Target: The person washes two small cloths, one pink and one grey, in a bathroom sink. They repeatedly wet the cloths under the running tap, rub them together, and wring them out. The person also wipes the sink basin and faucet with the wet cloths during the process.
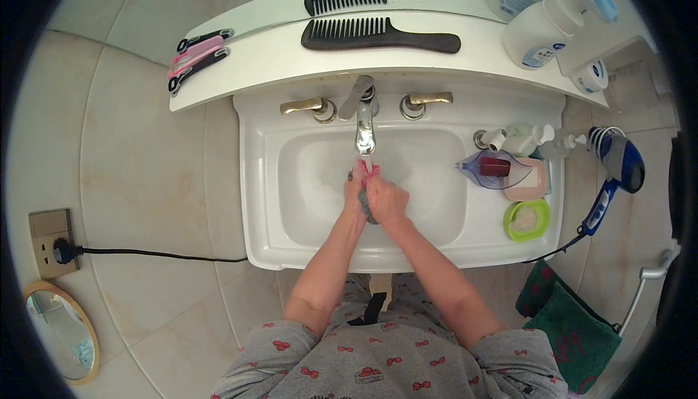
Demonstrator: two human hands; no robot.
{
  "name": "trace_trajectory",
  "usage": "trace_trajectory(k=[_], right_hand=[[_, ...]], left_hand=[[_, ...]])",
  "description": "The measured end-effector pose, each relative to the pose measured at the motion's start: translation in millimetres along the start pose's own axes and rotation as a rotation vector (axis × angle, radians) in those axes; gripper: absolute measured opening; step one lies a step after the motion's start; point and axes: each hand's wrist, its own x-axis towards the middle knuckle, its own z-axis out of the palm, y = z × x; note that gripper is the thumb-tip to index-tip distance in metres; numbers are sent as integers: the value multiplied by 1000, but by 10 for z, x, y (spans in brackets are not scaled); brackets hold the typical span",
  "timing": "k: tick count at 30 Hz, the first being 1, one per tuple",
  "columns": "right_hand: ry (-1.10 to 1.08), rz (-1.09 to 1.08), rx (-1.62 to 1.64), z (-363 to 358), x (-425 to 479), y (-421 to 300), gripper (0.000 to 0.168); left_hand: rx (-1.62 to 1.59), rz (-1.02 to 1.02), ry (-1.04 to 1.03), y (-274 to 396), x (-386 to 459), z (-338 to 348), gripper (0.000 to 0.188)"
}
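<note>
Under the chrome faucet (365, 132), a thin stream of water falls onto a wet pink and grey cloth (366, 198). My left hand (354, 189) grips the cloth from the left side. My right hand (387, 198) is closed on it from the right, close against the left one. Pink fabric shows above the hands, grey fabric between and below them. Both hands are over the basin of the white sink (436, 197). The fingers are partly hidden by the cloth and by each other.
A black comb (376, 35) lies on the white shelf (262, 66). A blue scoop (469, 170), a pink soap box (537, 180) and a green soap dish (540, 230) sit on the sink's right ledge. A blue hair dryer (621, 162) hangs at the right.
</note>
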Motion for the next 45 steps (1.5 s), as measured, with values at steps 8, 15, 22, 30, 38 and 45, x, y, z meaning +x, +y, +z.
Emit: trace_trajectory(k=[8, 15, 22, 30, 38, 45], right_hand=[[-49, -19, -174, -144, 250, 839, 9], [-72, -67, -243, -50, -18, 988, 70], [-93, -277, -249, 142, 85, 749, 66], [-22, -248, -324, 633, 187, 1056, 49], [-76, -382, -328, 552, 553, 972, 47], [-747, -220, -288, -192, 705, 563, 56]], left_hand=[[235, 144, 249, -101, -25, -117, 43], [1107, 411, 542, -176, 225, -709, 41], [1968, 848, 139, -330, -1, -443, 55], [2237, 221, -152, -1003, 941, -1280, 45], [2321, 470, -127, -465, 745, -778, 37], [1573, 844, 9, 460, 310, -301, 56]])
